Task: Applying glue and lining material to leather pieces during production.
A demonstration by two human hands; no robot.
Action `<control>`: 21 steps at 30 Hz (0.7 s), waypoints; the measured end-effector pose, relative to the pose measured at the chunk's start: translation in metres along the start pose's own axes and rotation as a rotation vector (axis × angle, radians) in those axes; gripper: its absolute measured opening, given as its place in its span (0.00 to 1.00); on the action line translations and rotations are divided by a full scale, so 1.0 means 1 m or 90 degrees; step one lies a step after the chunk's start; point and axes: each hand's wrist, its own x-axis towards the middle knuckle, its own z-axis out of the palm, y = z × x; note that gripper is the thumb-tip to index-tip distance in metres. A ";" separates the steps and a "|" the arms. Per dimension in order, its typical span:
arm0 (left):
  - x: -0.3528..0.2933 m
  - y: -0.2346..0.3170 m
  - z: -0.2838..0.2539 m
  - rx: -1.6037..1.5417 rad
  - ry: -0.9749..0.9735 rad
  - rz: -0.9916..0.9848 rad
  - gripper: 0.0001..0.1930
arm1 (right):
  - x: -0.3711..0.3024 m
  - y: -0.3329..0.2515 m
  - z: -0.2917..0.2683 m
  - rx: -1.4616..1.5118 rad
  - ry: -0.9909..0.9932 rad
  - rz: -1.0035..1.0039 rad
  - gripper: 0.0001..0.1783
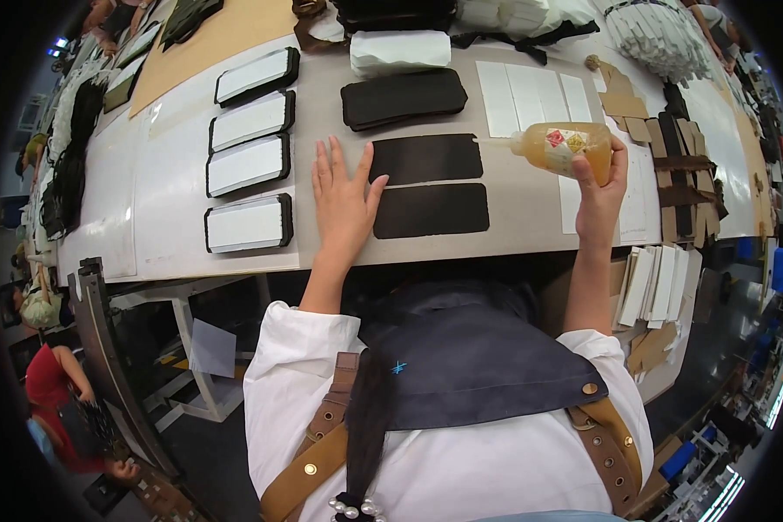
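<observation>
The surface (170,174) is brightly and evenly lit, and only soft, faint shadows are cast on it. Toward its left edge, the white panels (248,222) are rendered pale and almost textureless, while detail in the black sheets (431,210) is largely swallowed. Light is let through the bottle (561,148) near the right edge, so that its amber is made to glow. Beyond the near left corner, the floor (198,439) is left much dimmer; past the near right corner, light strips (781,383) are burnt out to white. The middle is sharply resolved — the outskirts are bent, squeezed and softened, and the frame's corners are blacked out.
</observation>
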 end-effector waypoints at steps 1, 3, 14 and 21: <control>0.000 0.000 0.000 -0.020 -0.002 -0.009 0.27 | -0.003 0.004 0.004 -0.001 -0.001 0.000 0.38; 0.001 0.001 -0.002 -0.075 0.007 -0.038 0.26 | -0.009 0.015 0.009 -0.029 0.043 -0.001 0.37; 0.001 0.002 -0.002 -0.079 0.034 -0.047 0.19 | -0.020 0.033 0.024 -0.084 0.089 -0.036 0.32; 0.000 0.003 -0.004 -0.089 0.044 -0.046 0.19 | -0.023 0.040 0.029 -0.088 0.105 -0.028 0.31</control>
